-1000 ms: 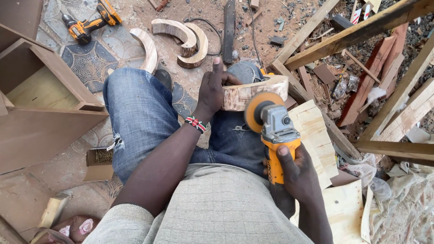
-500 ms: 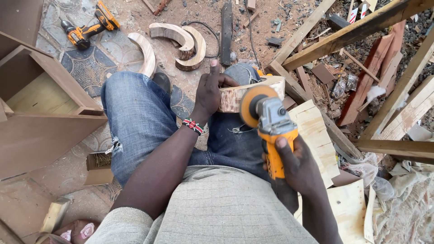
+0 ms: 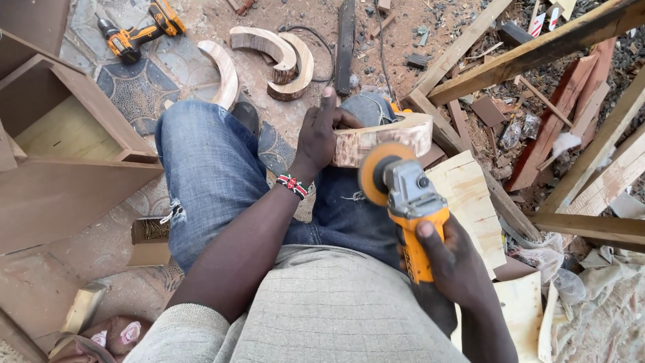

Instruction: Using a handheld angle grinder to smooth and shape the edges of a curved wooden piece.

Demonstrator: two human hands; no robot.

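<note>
**Curved wood block held on the lap against a grinder disc, amid workshop offcuts**

A dirt floor (image 3: 201, 20) strewn with sawdust and chips is seen below, partly covered by a patterned dark mat (image 3: 138, 87). An open brown cabinet carcass (image 3: 60, 134) is stood at the left edge. Rough timber beams (image 3: 537, 47) are crossed over the upper right, with reddish boards and scraps piled beneath them. Pale plywood pieces (image 3: 470, 202) are laid just beside the right leg.

Ahead of the knees, three curved wooden pieces (image 3: 269, 54) are scattered, two of them touching. A yellow-and-black cordless drill (image 3: 138, 33) is laid on the mat, well apart from the hands. A dark plank (image 3: 344, 40) and a black cable are seen near the curved pieces. A small open box of fasteners (image 3: 149, 232) is set by the left thigh.

The curved wood block (image 3: 383, 138) is rested on the jeans-clad lap. It is gripped at its left end by the left hand (image 3: 319, 134), fingers wrapped around it and thumb raised. The yellow angle grinder (image 3: 410, 208) is clasped by the right hand (image 3: 453, 262), closed around its body; its orange disc (image 3: 379, 171) is held against the near face of the block.
</note>
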